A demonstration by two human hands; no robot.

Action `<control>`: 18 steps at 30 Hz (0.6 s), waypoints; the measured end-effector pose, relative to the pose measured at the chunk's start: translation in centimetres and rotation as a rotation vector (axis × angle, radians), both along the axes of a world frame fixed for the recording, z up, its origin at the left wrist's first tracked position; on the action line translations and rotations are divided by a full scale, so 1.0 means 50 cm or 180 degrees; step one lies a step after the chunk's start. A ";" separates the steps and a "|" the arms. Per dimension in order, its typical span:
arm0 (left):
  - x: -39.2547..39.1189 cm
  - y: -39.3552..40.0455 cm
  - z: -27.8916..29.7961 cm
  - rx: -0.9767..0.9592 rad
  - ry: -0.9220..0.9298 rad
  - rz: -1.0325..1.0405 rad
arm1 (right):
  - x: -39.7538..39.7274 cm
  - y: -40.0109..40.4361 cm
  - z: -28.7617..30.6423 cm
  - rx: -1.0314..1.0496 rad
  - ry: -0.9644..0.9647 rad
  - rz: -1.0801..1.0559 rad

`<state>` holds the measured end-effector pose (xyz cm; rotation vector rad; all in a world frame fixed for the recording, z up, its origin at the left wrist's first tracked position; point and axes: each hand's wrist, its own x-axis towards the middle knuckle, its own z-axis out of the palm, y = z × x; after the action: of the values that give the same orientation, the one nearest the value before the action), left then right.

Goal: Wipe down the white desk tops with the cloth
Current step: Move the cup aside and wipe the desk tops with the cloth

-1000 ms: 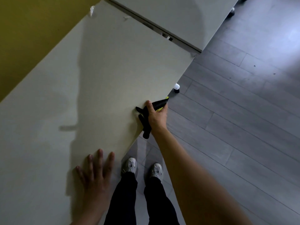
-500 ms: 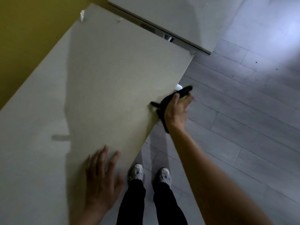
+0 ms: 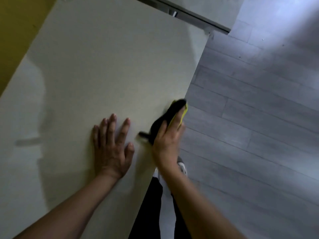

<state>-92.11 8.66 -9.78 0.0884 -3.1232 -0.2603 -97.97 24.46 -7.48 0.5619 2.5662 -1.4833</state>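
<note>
Now the cloth comes back along the desk's front edge.

Right hand (image 3: 166, 144) lies with fingers fairly straight over the black-and-yellow cloth (image 3: 170, 114), pressing it at the right-hand edge of the white desk top (image 3: 110, 66); half a second ago that hand sat farther out past the edge, so the stroke has drawn inward, toward the left hand (image 3: 112, 149), which stays spread flat and empty on the surface at centre frame. Motion blur hides how tightly the cloth is pinched. Beyond, at the upper right, a second desk (image 3: 207, 7) stands over grey floorboards (image 3: 259, 118), likely still to do.
</note>
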 end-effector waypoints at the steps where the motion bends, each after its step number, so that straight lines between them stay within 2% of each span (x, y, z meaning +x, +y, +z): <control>1: 0.003 0.001 -0.002 -0.0020 -0.0010 -0.0005 | 0.042 -0.010 0.001 0.0042 -0.0103 -0.0018; 4: 0.001 0.002 -0.002 -0.0041 -0.0033 -0.0013 | 0.012 -0.005 -0.017 0.0268 -0.0182 0.0004; 9: 0.000 0.000 -0.002 0.0001 0.0071 -0.0039 | -0.254 0.065 -0.058 0.0480 0.0127 -0.0031; 12: -0.003 -0.001 -0.006 0.0033 0.0092 -0.0014 | -0.375 0.100 -0.061 0.0448 0.0088 -0.0020; 15: -0.006 -0.003 -0.011 -0.0048 0.0111 0.0002 | -0.364 0.091 -0.061 0.0348 0.0067 -0.0148; 18: -0.006 -0.006 -0.011 -0.0042 0.0164 0.0003 | -0.211 0.046 -0.056 0.0322 0.0255 -0.0049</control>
<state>-92.41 8.34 -10.31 0.0819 -3.0731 -0.2380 -108.51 26.79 -10.30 0.5462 2.7169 -1.4148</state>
